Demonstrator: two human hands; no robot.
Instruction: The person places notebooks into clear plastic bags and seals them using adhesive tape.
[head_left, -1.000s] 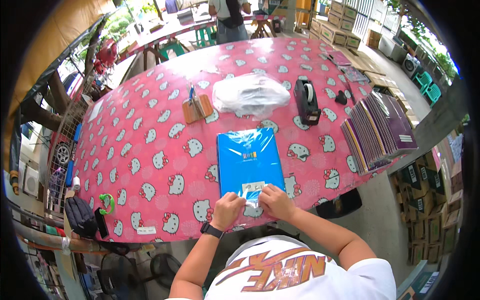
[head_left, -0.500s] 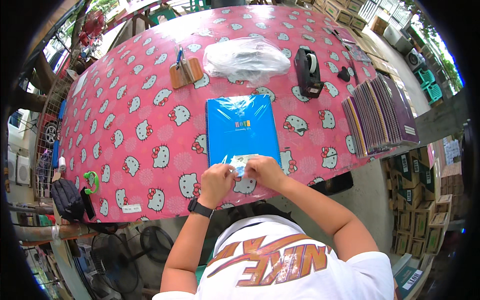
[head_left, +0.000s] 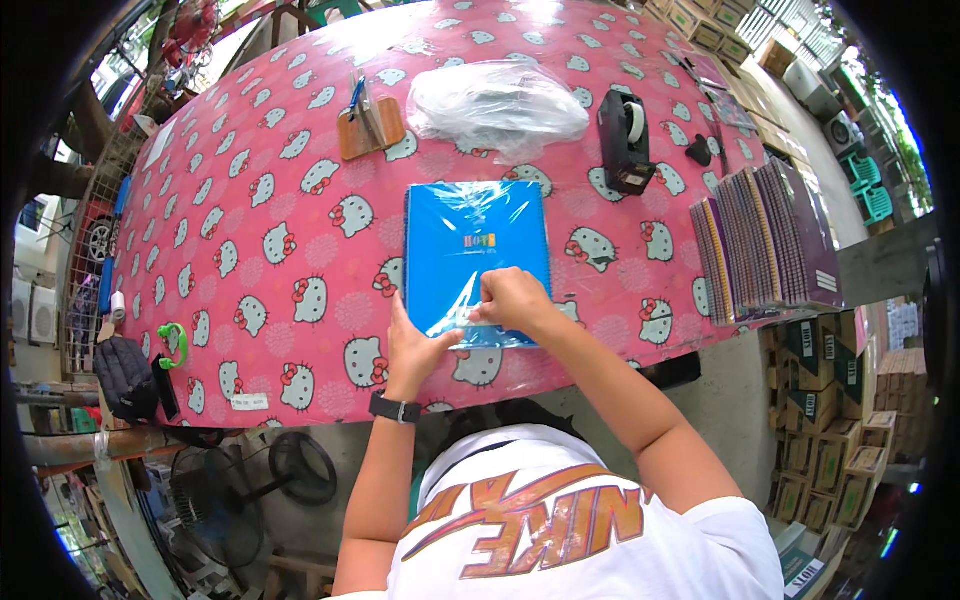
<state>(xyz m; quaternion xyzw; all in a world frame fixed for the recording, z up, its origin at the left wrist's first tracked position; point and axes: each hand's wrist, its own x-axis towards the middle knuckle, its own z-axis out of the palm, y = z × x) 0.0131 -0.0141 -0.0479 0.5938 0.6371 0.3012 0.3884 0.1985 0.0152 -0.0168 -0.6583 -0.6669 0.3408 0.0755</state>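
Observation:
A blue spiral notebook (head_left: 435, 235) in a shiny clear plastic wrapper (head_left: 458, 300) lies flat on the table in front of me. My left hand (head_left: 412, 345) is open at its lower left corner, with the fingers along the left edge and the thumb reaching over the bottom edge. Over the lower right part of the cover, my right hand (head_left: 515, 300) is closed, its fingers curled down on the plastic film. Creases in the film run toward those fingers. The fingertips are partly hidden, so the pinched bit of film hardly shows.
Beyond the notebook lie a wooden holder (head_left: 358, 138) with pens, a clear plastic bag (head_left: 490, 100) and a black tape dispenser (head_left: 628, 145). Stacked spiral notebooks (head_left: 765, 240) stand at the table's right edge. A green band (head_left: 173, 345) and dark bag (head_left: 127, 378) sit at the left.
Both hands were pinching the wrapper's end below the notebook. The left has let go and spread along the left edge; the right has moved up onto the cover.

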